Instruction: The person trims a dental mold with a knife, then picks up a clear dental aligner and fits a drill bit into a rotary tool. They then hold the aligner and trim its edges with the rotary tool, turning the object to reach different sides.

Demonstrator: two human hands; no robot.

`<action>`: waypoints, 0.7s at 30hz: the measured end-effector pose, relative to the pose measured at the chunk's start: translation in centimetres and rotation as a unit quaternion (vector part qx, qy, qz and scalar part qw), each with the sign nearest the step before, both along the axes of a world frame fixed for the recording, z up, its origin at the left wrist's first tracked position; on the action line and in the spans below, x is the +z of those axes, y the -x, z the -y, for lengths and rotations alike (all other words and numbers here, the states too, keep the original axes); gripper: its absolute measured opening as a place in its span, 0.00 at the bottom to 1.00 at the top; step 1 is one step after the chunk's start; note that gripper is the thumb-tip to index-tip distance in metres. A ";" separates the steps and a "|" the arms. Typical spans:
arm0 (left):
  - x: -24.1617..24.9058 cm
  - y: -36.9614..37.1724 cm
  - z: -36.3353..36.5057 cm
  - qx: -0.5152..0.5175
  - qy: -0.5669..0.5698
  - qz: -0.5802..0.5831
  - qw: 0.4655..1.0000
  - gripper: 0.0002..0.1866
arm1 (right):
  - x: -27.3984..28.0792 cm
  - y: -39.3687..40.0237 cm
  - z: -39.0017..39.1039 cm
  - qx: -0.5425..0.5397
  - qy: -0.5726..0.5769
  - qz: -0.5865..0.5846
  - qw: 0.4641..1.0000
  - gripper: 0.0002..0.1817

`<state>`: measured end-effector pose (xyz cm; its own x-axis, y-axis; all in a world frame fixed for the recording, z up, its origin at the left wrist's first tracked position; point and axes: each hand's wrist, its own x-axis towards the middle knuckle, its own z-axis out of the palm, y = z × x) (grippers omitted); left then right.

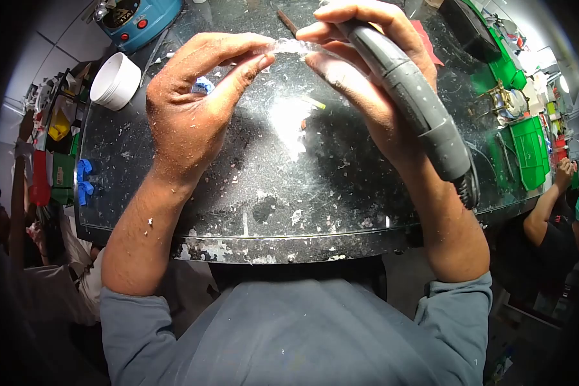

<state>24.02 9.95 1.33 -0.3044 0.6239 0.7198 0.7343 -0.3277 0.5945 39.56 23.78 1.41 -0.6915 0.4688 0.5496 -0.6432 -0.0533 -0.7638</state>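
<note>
Between the thumb and fingers of my left hand (190, 106) is pinched one end of a small clear plastic piece (293, 46). My right hand (379, 71) grips a dark grey motor handpiece (408, 90) with a cord at its lower end. The handpiece's working tip is hidden behind the fingers, close to the clear piece. Fingertips of the right hand sit right at the piece's other end. White dust and crumbs cover both hands. A blue and white object (203, 85) shows through the gap of my left hand.
The dark worktop (270, 174) is strewn with shavings. A white tub (116, 82) and a blue machine (138, 22) stand at the left back. Green trays (529, 153) and a brass-coloured device (505, 103) are at right. A person's arm (547, 202) shows at far right.
</note>
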 end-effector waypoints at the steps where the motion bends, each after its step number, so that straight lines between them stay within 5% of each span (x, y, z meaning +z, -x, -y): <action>1: 0.1 0.0 0.0 0.006 -0.005 -0.019 1.000 0.09 | 0.1 -0.1 -0.1 -0.112 -0.168 0.060 0.978 0.22; 5: 0.0 -0.1 0.0 0.025 -0.005 -0.001 1.000 0.10 | -0.5 0.1 -0.7 -0.102 -0.154 0.037 0.982 0.24; 7: -0.1 -0.1 0.0 0.025 0.001 0.015 1.000 0.10 | 0.1 -0.3 -0.8 -0.018 -0.016 0.094 0.995 0.24; 9: -0.1 0.0 0.0 0.024 0.007 0.031 0.999 0.10 | -0.2 0.2 -0.8 -0.056 -0.066 0.090 0.992 0.24; 15: -0.1 0.1 0.0 0.008 -0.017 0.009 1.000 0.10 | 0.6 -0.2 -1.1 0.098 0.084 0.095 0.987 0.26; 21: 0.3 -0.6 0.8 -0.005 0.074 0.034 0.997 0.10 | 0.0 0.2 -0.6 -0.096 -0.009 0.170 0.981 0.28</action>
<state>24.57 9.16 1.61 -0.3434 0.7246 0.5975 0.6877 -0.2393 0.6854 39.34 24.40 1.42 -0.7364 0.6006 0.3115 -0.3480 0.0587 -0.9357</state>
